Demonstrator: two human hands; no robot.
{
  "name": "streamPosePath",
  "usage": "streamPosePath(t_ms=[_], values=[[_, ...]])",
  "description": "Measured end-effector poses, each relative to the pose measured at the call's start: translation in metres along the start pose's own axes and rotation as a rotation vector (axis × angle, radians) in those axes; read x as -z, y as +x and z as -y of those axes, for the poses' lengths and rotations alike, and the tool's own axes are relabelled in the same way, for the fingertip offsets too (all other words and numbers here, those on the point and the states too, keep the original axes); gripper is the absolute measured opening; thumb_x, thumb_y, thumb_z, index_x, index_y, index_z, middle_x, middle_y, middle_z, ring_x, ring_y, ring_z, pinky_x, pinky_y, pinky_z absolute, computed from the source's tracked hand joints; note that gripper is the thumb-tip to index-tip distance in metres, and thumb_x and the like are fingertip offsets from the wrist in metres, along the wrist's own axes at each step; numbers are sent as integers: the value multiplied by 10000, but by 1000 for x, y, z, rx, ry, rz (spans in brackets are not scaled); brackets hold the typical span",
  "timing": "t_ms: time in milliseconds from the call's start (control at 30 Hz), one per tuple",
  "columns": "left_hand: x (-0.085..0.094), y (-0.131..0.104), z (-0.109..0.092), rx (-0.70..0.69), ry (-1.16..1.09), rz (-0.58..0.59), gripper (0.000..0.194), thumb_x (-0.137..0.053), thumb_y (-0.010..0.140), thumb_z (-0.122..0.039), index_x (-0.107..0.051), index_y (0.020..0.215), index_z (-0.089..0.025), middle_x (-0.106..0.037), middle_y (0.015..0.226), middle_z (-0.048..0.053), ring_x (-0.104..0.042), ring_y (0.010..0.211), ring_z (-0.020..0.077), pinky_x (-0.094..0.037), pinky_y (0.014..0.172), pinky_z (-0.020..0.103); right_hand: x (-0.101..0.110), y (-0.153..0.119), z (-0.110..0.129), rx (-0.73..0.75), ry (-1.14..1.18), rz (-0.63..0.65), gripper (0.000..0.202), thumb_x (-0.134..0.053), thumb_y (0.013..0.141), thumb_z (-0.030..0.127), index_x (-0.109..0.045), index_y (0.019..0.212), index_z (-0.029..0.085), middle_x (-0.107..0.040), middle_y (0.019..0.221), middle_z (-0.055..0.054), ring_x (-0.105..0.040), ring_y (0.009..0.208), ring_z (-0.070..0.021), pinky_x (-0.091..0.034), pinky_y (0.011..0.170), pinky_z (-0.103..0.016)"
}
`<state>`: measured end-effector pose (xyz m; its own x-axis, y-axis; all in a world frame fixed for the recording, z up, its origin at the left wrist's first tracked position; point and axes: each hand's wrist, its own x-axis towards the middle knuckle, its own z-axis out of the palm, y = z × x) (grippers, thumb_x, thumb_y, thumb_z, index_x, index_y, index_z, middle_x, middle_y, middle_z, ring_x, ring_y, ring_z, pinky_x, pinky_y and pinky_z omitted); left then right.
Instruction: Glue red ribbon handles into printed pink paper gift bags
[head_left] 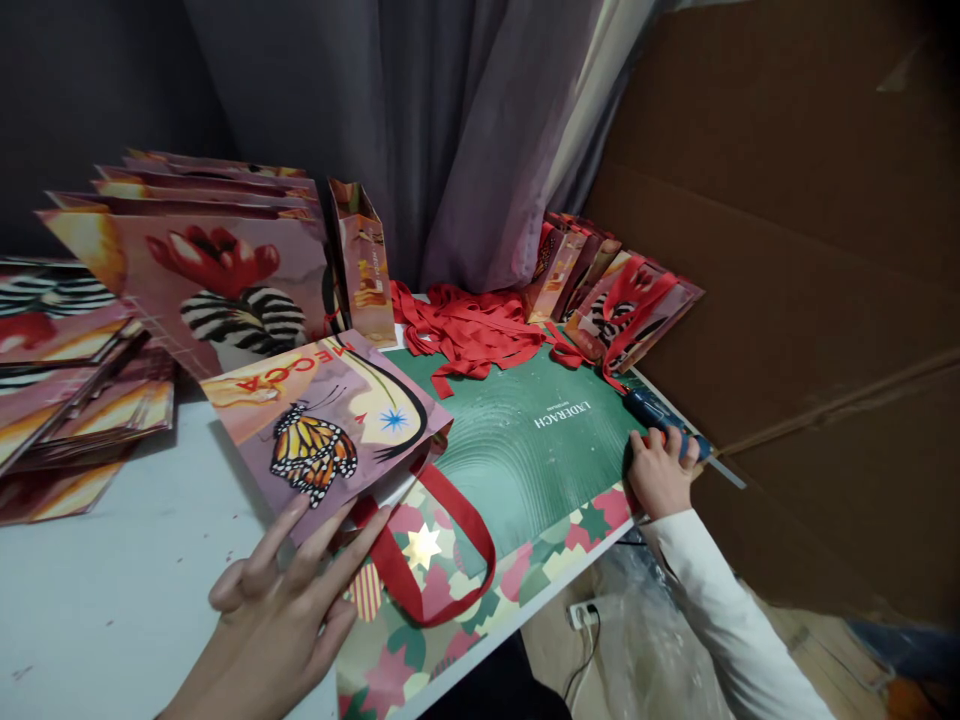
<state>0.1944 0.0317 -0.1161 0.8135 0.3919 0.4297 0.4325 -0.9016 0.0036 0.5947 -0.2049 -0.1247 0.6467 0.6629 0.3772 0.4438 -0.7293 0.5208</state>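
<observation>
Fingers (322,540) spread and nearly straight, the left hand (274,620) rests on the near edge of a paper bag (330,410), gripping nothing that I can see. The bag lies on its side, partly on the white table (195,540) and partly over a green sheet (510,450). Its red ribbon handle (465,515) loops out beside the fingertips, towards the person.

Over at the sheet's right edge, the right hand (660,475), in a white sleeve (720,590), has its fingers curled round a dark blue glue gun (652,408); a pale stick (727,472) pokes out of one end.

Beyond the sheet is a tangled heap of red ribbon (480,330), with several finished-looking bags (622,310) leaning next to it against a big cardboard panel (787,250). To the left, more bags (232,270) stand in a row before a curtain (480,130), near a flat stack (90,410).
</observation>
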Motion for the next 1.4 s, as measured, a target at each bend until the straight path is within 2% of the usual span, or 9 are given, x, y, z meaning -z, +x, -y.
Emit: streamPosePath(t_ms=[233, 400, 567, 700, 833, 933, 1033, 1200, 1400], values=[[-3, -1, 3, -26, 9, 1, 428, -454, 853, -180, -674, 1192, -320, -541, 1339, 108, -395, 1310, 393, -382, 732, 416, 8, -15, -3, 67, 18, -24, 319, -457, 850, 99, -683, 1067, 157, -593, 1154, -156, -312, 1287, -357, -141, 1044, -538], [-5, -1, 4, -41, 2, 2, 402, -449, 856, -202, -692, 1163, -297, -525, 1341, 125, -372, 1321, 411, -385, 742, 428, 17, -23, -7, 94, 230, 8, 270, -479, 835, 151, -696, 985, 209, -613, 1192, -125, -350, 1247, -348, -155, 1029, -544], [-5, -3, 4, -20, -8, 7, 435, -440, 855, -210, -660, 1209, -335, -527, 1338, 107, -371, 1324, 409, -383, 755, 432, 23, -28, -17, -250, 857, 28, 202, -563, 798, 390, -632, 766, 202, -669, 869, -85, -525, 961, -309, -273, 960, -539], [-6, -4, 3, 15, -63, 22, 521, -451, 851, -201, -554, 1318, -405, -497, 1373, 81, -336, 1356, 410, -383, 807, 448, 35, -30, -27, -478, 1522, 139, 326, -608, 791, 534, -627, 706, 220, -655, 745, -31, -588, 805, -227, -421, 880, -411], [-8, -4, 3, 23, -121, -1, 623, -460, 855, -209, -385, 1416, -470, -481, 1380, 67, -316, 1373, 409, -352, 916, 501, 54, -24, -28, -630, 2070, 289, 413, -595, 775, 634, -702, 800, 236, -731, 942, -65, -647, 967, -242, -462, 949, -413], [-8, -4, 2, 24, -134, -6, 655, -456, 857, -208, -326, 1434, -488, -472, 1390, 63, -307, 1380, 405, -330, 954, 521, 66, -17, -26, -673, 2243, 357, 519, -487, 810, 668, -722, 996, 243, -692, 1191, -91, -611, 1137, -266, -417, 1039, -466], [-7, -4, 2, 31, -130, 9, 649, -456, 855, -203, -344, 1431, -480, -479, 1384, 67, -292, 1389, 401, -334, 945, 516, 66, -13, -25, -677, 2292, 289, 557, -413, 854, 662, -722, 1043, 239, -680, 1223, -94, -577, 1198, -271, -336, 1108, -483], [-6, -4, 2, 49, -115, 44, 503, -456, 862, -219, -554, 1313, -419, -497, 1373, 76, -290, 1391, 389, -348, 945, 507, 43, -19, -29, -635, 2005, -75, 588, -433, 842, 712, -740, 1011, 239, -695, 1186, -73, -510, 1270, -277, -188, 1181, -468], [-5, -4, 2, 38, -101, 11, 524, -464, 857, -208, -537, 1320, -441, -507, 1358, 66, -316, 1376, 394, -352, 969, 526, 53, -37, -36, -684, 2310, 96, 534, -352, 925, 601, -657, 1204, 262, -518, 1440, -57, -400, 1380, -224, -211, 1192, -464]])
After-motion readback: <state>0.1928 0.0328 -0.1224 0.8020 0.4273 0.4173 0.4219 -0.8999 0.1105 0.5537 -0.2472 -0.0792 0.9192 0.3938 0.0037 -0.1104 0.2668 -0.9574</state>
